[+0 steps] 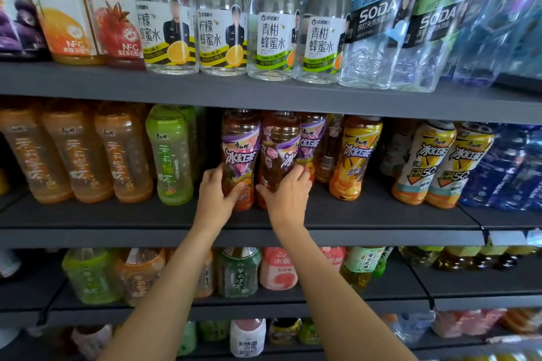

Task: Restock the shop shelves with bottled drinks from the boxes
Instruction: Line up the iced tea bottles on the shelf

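Under my left hand (pixel 215 193) and right hand (pixel 286 195), the two purple-label tea bottles (pixel 240 149) are clear glossy plastic with shiny printed film sleeves. The middle shelf (pixel 117 217) they stand on looks like dark grey painted metal, matt and smooth. On the shelf above, the honey-water bottles (pixel 272 29) are transparent glossy plastic with smooth paper-like labels, and the soda bottles (pixel 378 26) to the right show faceted, reflective clear plastic.

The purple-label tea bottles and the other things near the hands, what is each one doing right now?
Left purple-label iced tea bottle: upright on the shelf, held by the left hand.
Right purple-label iced tea bottle: upright, held by the right hand.
Yellow-label iced tea bottle: upright, untouched.
Green-label plastic tea bottle: upright, untouched.
Dark grey middle shelf: bare patch at its front.
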Demonstrator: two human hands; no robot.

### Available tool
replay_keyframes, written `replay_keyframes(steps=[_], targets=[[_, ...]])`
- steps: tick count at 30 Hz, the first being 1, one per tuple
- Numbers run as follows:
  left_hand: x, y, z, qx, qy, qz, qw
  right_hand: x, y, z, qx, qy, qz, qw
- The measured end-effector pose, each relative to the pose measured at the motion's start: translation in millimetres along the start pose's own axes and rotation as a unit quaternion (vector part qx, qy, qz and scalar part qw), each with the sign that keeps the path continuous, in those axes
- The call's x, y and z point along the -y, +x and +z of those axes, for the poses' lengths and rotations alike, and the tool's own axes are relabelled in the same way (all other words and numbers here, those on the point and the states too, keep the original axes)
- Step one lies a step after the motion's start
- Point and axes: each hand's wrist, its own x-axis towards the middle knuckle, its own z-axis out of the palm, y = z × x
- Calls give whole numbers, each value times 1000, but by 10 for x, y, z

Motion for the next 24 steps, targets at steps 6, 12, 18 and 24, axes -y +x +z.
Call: replay_keyframes(steps=[6,12,18,24], targets=[[38,22,11,5,4,5,1000,8,11,49,20,15,42,999],[75,37,38,5,9,14,1000,-70,-42,135,21,52,6,998],[87,51,47,0,-3,9,1000,38,-31,191,5,-21,35,999],[-26,-120,44,-87,-6,26,996,-240,53,-178,6,165,-5,986]])
